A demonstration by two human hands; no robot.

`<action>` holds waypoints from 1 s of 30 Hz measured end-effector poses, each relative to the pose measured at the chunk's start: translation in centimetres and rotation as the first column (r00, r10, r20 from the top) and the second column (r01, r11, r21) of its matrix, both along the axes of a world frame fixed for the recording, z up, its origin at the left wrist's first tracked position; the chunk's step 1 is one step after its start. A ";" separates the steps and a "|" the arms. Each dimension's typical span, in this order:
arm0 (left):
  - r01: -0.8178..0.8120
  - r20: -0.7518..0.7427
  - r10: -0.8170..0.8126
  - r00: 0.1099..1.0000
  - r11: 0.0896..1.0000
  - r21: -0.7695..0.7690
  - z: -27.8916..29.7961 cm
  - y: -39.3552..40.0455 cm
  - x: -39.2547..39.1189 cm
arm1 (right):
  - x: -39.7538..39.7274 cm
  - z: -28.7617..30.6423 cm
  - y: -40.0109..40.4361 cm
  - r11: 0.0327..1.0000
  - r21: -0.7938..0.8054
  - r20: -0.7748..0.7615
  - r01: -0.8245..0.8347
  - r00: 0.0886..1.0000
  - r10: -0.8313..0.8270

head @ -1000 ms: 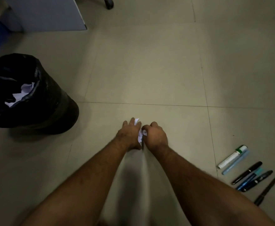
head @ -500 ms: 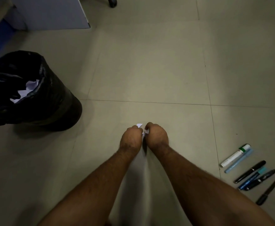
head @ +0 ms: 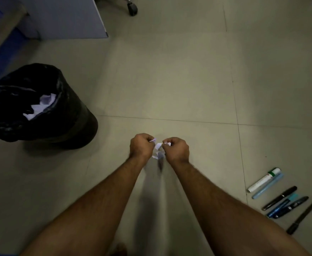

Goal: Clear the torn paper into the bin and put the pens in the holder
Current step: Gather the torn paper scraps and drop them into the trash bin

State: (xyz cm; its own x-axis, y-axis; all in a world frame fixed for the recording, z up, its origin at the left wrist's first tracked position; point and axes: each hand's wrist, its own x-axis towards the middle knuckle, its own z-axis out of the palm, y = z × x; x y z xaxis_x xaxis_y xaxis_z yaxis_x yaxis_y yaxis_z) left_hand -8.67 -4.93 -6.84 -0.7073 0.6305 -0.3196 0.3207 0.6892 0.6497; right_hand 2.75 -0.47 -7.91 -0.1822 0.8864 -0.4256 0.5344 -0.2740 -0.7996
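Observation:
Both my hands hover over the tiled floor at the centre of the view. My left hand (head: 141, 147) is closed on a small white scrap of torn paper (head: 153, 140). My right hand (head: 176, 149) pinches another white scrap, and crumpled pieces (head: 158, 150) hang between the two fists. A black bin (head: 70, 115) lined with a black bag stands at the left, with white torn paper (head: 40, 107) inside it. Several pens and markers (head: 281, 198) lie in a row on the floor at the lower right. No pen holder is visible.
A grey cabinet panel (head: 68, 17) and a blue surface (head: 1, 52) stand at the upper left. A chair castor (head: 132, 8) sits at the top centre.
My two fists, pressed together before, have drawn slightly apart, and more of the white paper shows between them. The view has shifted a little, bringing the bin closer to centre.

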 end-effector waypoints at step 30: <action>-0.252 -0.368 0.251 0.896 0.967 0.047 21.1 -10.9 -26.0 | -31.5 20.5 -5.8 0.735 0.433 -0.004 -0.521 0.815 0.580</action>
